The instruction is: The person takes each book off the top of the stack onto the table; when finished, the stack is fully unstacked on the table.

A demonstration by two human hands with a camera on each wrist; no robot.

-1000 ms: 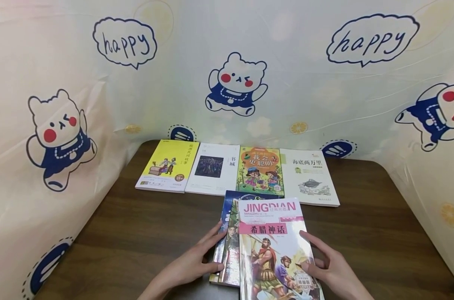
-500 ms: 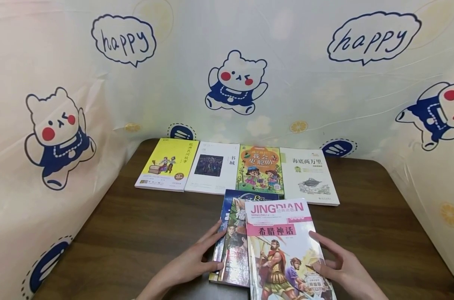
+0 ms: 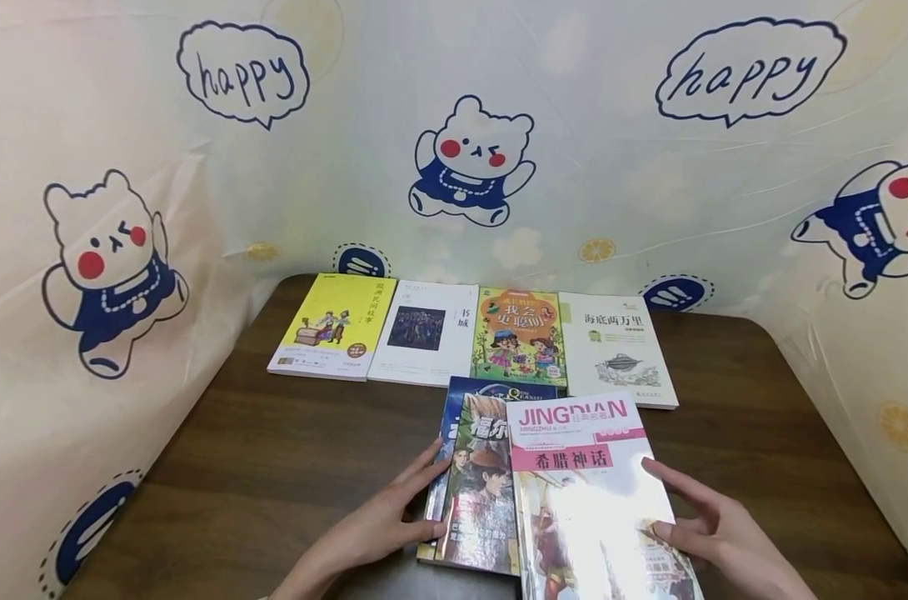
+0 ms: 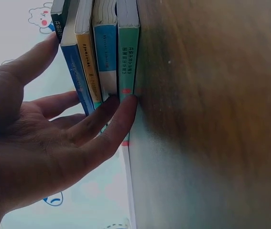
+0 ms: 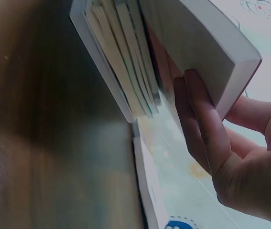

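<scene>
In the head view my right hand (image 3: pixel 724 533) grips the right edge of a white and pink book (image 3: pixel 574 425), thumb on its cover. The right wrist view shows the fingers under this book (image 5: pixel 211 52), which is tilted up off the stack below. That stack (image 4: pixel 109 47) lies flat on the table, spines towards my left hand (image 3: pixel 382 517). My left fingers, nearly straight, touch the spines, and the thumb rests at the upper edge. A book with a hatted figure (image 3: pixel 484 500) is uppermost in the stack, partly covered. A dark blue book (image 3: pixel 499 389) shows beneath it.
Along the back of the brown table (image 3: pixel 222 467) lie a yellow book (image 3: pixel 330 329), a white book with a dark picture (image 3: pixel 424 342), an orange and green book (image 3: pixel 520 337) and a white book with a submarine (image 3: pixel 622 350). A printed curtain (image 3: pixel 311 192) surrounds the table.
My right hand has moved the white and pink book to the right, uncovering more of the book with the hatted figure. The left hand has stayed at the stack's spines.
</scene>
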